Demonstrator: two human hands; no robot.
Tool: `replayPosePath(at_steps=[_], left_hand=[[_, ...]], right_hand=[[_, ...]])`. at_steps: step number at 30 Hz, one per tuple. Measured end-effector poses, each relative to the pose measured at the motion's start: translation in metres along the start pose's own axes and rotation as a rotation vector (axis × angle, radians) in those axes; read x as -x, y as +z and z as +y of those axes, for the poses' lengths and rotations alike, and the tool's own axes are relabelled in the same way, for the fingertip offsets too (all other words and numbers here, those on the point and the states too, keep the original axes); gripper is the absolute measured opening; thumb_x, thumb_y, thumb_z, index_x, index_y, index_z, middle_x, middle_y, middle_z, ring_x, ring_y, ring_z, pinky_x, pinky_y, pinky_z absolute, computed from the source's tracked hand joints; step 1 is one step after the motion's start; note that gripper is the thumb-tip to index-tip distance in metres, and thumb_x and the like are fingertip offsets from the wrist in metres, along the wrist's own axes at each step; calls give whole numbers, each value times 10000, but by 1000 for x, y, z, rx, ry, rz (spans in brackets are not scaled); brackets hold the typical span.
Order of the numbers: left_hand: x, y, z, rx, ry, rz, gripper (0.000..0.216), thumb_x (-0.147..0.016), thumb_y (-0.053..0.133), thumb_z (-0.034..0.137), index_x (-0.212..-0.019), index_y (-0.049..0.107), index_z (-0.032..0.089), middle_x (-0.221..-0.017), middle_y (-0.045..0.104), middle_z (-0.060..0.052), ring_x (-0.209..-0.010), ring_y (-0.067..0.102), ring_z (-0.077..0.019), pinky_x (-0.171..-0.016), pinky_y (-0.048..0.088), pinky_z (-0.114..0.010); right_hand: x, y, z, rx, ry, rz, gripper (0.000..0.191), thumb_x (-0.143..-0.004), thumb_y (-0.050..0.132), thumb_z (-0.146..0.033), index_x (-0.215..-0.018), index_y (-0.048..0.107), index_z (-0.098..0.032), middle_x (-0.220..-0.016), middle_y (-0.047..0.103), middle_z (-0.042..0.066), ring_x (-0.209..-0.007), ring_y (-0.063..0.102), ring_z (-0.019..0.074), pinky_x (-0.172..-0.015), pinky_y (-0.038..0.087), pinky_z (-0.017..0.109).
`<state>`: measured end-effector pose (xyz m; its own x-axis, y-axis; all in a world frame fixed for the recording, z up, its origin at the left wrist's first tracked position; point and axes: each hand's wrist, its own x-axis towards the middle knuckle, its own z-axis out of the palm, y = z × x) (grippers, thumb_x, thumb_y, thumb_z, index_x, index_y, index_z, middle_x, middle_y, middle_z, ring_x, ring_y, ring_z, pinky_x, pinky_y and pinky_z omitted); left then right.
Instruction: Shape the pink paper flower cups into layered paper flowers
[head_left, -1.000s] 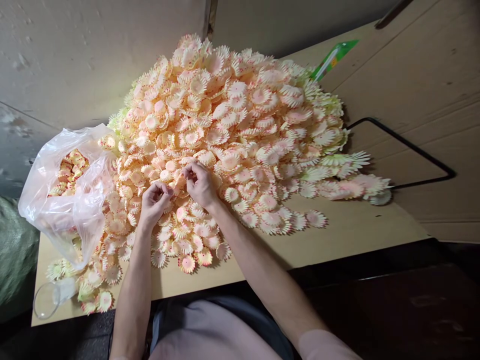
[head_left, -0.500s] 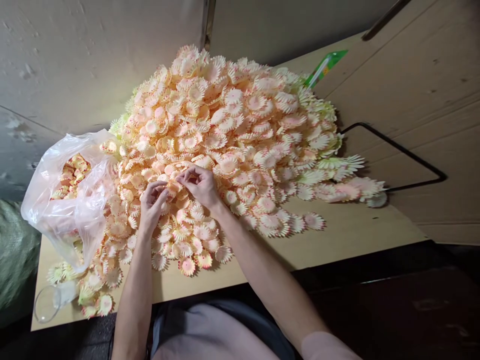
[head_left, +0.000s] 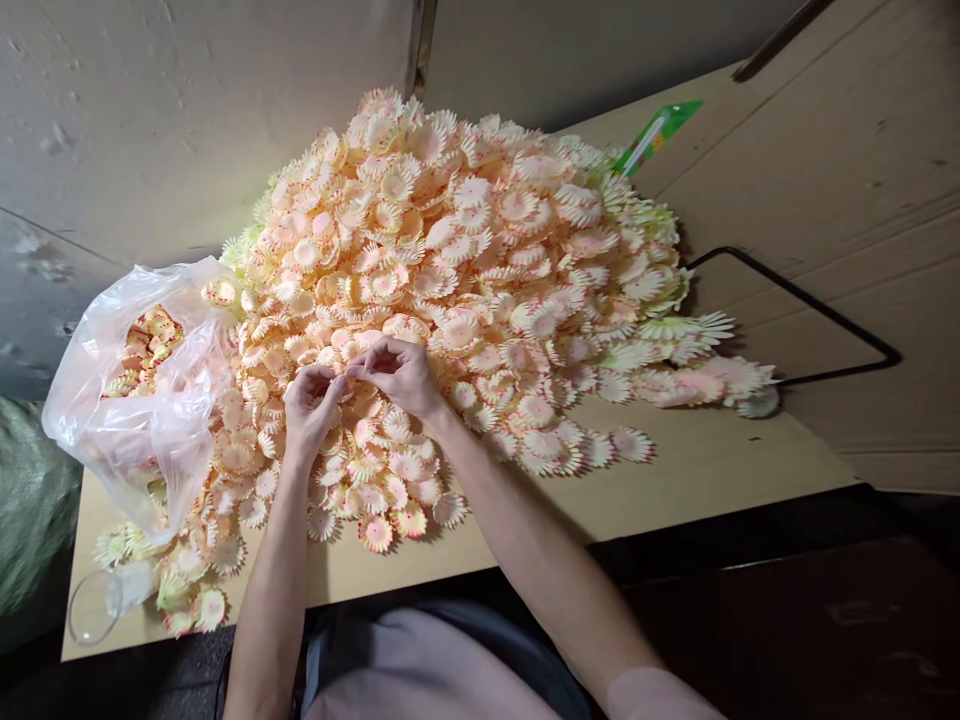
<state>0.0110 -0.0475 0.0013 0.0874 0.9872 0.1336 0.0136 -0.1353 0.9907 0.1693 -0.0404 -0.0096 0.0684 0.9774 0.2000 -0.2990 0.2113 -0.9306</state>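
A large heap of artificial flower petal discs (head_left: pixel 465 235), cream and pale pink with fringed, red-flecked edges, covers much of the table. Over its front part, my left hand (head_left: pixel 309 402) has its fingers curled and pinched. My right hand (head_left: pixel 401 375) is also pinched, its fingertips meeting those of my left hand. Whatever lies between the fingertips is too small or hidden to make out. More petal discs (head_left: pixel 390 490) spread just below and between my forearms.
A translucent plastic bag (head_left: pixel 180 430) with yellow-red pieces (head_left: pixel 154 340) stands at the left. A clear cup (head_left: pixel 95 607) lies near the table's (head_left: pixel 712 460) left corner. Cardboard (head_left: pixel 840 230), a black metal bar (head_left: pixel 810 300) and a green packet (head_left: pixel 660 135) are at the right.
My hands have come together, so that the fingertips now meet. My left hand has shifted slightly right and my right hand's fingers have bent downward a little.
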Motion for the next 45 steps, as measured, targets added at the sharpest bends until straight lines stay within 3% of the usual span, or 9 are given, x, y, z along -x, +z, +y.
replayPosePath(at_steps=[3, 6, 11, 17, 20, 27, 33, 39, 45], left_hand=[[1, -1, 1, 58, -13, 3, 312, -791, 759, 348, -1004, 576, 214, -788, 596, 17, -697, 590, -83, -693, 505, -199], [2, -2, 3, 47, -2, 22, 293, -792, 755, 346, -990, 585, 214, -786, 571, 19, -697, 579, -78, -681, 503, -183], [1, -4, 2, -30, 28, 64, 214, -806, 725, 335, -953, 639, 204, -786, 582, 7, -700, 574, -93, -665, 496, -191], [1, -3, 5, -132, 53, 49, 194, -825, 681, 365, -849, 701, 173, -776, 676, -23, -696, 617, -123, -672, 502, -228], [2, 0, 6, -200, 66, 57, 255, -821, 690, 416, -789, 704, 164, -704, 670, -19, -634, 593, -117, -623, 478, -228], [1, -1, -1, -154, 26, 69, 269, -802, 720, 424, -797, 695, 156, -736, 656, -30, -671, 581, -119, -644, 459, -238], [4, -1, 1, -226, 84, 60, 313, -839, 674, 457, -718, 616, 173, -672, 561, -3, -620, 490, -102, -578, 388, -226], [6, 1, 3, -256, 194, 21, 315, -845, 672, 443, -689, 589, 182, -668, 530, -7, -629, 468, -116, -554, 349, -246], [7, 1, 6, -234, 194, 27, 284, -868, 656, 403, -711, 583, 178, -654, 509, 13, -585, 428, -94, -543, 319, -247]], right_hand=[[0, -2, 5, 70, -44, -10, 191, -704, 787, -227, -689, 599, -199, -810, 745, 29, -746, 707, 171, -720, 575, 303], [-1, -6, 6, 241, -148, -43, 92, -778, 663, -152, -724, 603, -198, -842, 727, 30, -782, 689, 167, -733, 563, 304], [-3, -9, 4, 563, -326, -84, 187, -779, 531, -28, -769, 616, -195, -800, 682, 27, -718, 602, 152, -701, 508, 297], [0, -7, 9, 263, -221, -75, 88, -808, 611, -123, -765, 593, -198, -870, 714, 35, -823, 699, 167, -719, 571, 292], [4, -5, 9, 234, -230, -60, 105, -797, 647, -135, -739, 590, -202, -865, 725, 25, -826, 714, 164, -739, 588, 295], [6, -3, 1, 365, -329, -68, 135, -807, 623, -105, -722, 587, -203, -848, 733, 27, -775, 701, 150, -695, 575, 280], [2, -8, -4, 713, -512, 97, 211, -813, 569, -49, -684, 546, -215, -815, 729, 34, -756, 661, 159, -681, 538, 284], [3, -3, -4, 731, -502, 209, 234, -788, 561, -40, -664, 484, -223, -755, 696, 12, -685, 614, 150, -677, 505, 274], [1, -7, -5, 684, -505, 89, 222, -802, 524, -19, -758, 644, -200, -800, 684, 24, -734, 600, 165, -707, 491, 301]])
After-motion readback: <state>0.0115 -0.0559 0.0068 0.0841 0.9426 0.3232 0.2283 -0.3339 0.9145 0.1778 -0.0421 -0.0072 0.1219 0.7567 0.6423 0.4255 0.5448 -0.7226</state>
